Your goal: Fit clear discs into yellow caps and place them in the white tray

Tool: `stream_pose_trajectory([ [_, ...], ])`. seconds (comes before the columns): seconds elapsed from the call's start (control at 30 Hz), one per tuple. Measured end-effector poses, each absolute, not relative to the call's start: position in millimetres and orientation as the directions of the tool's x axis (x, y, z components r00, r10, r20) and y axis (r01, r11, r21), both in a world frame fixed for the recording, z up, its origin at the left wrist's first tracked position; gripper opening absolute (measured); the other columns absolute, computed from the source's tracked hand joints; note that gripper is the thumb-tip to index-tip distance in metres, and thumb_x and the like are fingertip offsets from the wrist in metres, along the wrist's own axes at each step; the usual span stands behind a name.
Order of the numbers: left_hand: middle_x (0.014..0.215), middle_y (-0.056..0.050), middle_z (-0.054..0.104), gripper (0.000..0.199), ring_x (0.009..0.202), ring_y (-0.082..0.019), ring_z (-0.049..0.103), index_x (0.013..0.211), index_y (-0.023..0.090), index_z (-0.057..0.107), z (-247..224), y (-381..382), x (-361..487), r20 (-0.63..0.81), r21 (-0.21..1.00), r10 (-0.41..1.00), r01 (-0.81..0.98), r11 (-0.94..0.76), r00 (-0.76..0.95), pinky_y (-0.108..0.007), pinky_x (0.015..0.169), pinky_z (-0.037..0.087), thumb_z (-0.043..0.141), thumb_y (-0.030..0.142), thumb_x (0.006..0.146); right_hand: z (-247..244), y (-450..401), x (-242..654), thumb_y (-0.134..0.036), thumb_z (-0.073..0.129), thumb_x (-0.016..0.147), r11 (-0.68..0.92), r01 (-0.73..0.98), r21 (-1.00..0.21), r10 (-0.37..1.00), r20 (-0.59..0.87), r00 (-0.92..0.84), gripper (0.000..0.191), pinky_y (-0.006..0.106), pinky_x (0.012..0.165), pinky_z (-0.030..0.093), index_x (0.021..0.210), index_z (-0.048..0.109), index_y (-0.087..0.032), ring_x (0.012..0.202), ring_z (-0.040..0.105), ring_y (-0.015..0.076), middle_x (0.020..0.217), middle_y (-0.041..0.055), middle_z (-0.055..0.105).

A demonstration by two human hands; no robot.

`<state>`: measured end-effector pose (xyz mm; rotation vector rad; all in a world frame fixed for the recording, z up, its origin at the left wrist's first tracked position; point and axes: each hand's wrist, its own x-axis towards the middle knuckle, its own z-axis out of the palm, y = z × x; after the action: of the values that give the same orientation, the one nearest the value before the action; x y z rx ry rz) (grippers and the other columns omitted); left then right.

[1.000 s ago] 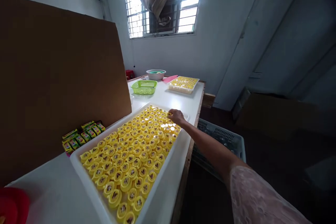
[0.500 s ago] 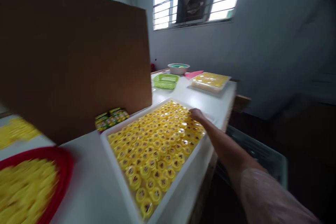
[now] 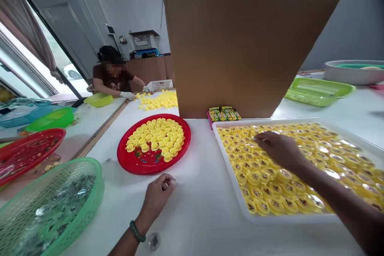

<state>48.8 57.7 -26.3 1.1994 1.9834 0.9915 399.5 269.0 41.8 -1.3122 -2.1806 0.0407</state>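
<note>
My left hand (image 3: 159, 193) is just above the white table, near the front rim of a red plate (image 3: 144, 169), fingers curled together. Anything in its fingertips is too small to make out. My right hand (image 3: 279, 149) reaches over a white tray (image 3: 232, 184) packed with small yellow cups (image 3: 276, 205) under clear domed lids, dark bits showing inside. Its fingers are pinched, and what they hold, if anything, is hidden. Plain yellow cups (image 3: 159, 132) cover much of the red plate. A small clear round piece (image 3: 154, 241) lies near my left wrist.
At left stands a green basket (image 3: 97, 182) of clear pieces, with a red tray (image 3: 27, 152) behind it. A tall cardboard panel (image 3: 234, 48) rises behind a small box of yellow-green packets (image 3: 223, 115). A gloved co-worker (image 3: 115, 76) sits near loose yellow cups (image 3: 163, 100).
The view has swung left, bringing my left hand, the whole red plate and the co-worker into sight. My right hand has moved from the tray's far right side to its left part.
</note>
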Motion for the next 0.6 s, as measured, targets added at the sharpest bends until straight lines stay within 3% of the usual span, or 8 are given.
stream_pose_trajectory([
  [0.07,0.076,0.000,0.060,0.021,0.062,-0.014,0.054,0.088,0.021,0.059,-1.3,64.3,30.4,0.061,0.747,0.903,0.619,0.241,-0.425,-0.026,0.060,0.044,0.056,0.038,0.076,46.1,242.3,333.4,-0.025,0.055,0.085,0.701,0.613,-0.364,0.712,0.405,-0.573,0.014,0.027,0.068,0.047,0.085,0.068,-0.019,0.074,0.063,0.0162,0.084,0.0054,0.068],
  [0.13,0.087,-0.002,0.061,0.022,0.068,-0.016,0.055,0.092,0.022,0.058,21.2,77.2,9.8,0.143,0.612,0.915,0.760,0.218,-0.378,-0.029,0.065,0.044,0.056,0.036,0.076,48.2,222.7,274.4,-0.023,0.052,0.086,0.776,0.482,-0.406,0.623,0.372,-0.688,0.014,0.025,0.071,0.047,0.087,0.066,-0.019,0.077,0.062,0.0152,0.087,0.0050,0.066],
  [0.2,0.097,-0.005,0.059,0.030,0.078,-0.020,0.057,0.099,0.022,0.057,34.5,94.2,-6.0,0.122,0.472,0.937,0.849,0.236,-0.328,-0.031,0.069,0.043,0.059,0.037,0.073,47.7,215.4,225.7,-0.019,0.051,0.087,0.802,0.446,-0.397,0.576,0.317,-0.753,0.015,0.025,0.075,0.046,0.091,0.065,-0.018,0.082,0.062,0.0154,0.093,0.0060,0.065],
  [0.3,0.108,-0.010,0.055,0.047,0.089,-0.026,0.058,0.109,0.021,0.052,34.4,118.5,-12.9,0.043,0.345,0.942,0.890,0.299,-0.333,-0.033,0.071,0.043,0.062,0.044,0.069,42.3,225.6,171.6,-0.016,0.052,0.085,0.790,0.525,-0.317,0.586,0.137,-0.798,0.020,0.026,0.078,0.046,0.101,0.063,-0.017,0.090,0.061,0.0180,0.104,0.0088,0.062],
  [0.47,0.108,-0.013,0.055,0.052,0.092,-0.028,0.059,0.114,0.017,0.047,13.3,138.5,-3.3,-0.014,0.321,0.934,0.883,0.342,-0.356,-0.033,0.073,0.043,0.064,0.038,0.069,27.0,252.3,122.6,-0.018,0.066,0.073,0.797,0.549,-0.251,0.555,-0.051,-0.830,0.048,0.028,0.084,0.046,0.120,0.055,-0.018,0.102,0.057,0.0229,0.116,0.0119,0.056],
  [0.6,0.105,-0.013,0.059,0.046,0.094,-0.027,0.059,0.114,0.017,0.045,6.3,136.7,-9.0,-0.027,0.336,0.940,0.883,0.328,-0.339,-0.032,0.075,0.042,0.061,0.031,0.072,25.0,252.8,107.6,-0.025,0.069,0.071,0.797,0.551,-0.247,0.528,-0.160,-0.834,0.058,0.030,0.089,0.045,0.126,0.052,-0.020,0.107,0.055,0.0245,0.120,0.0112,0.054],
])
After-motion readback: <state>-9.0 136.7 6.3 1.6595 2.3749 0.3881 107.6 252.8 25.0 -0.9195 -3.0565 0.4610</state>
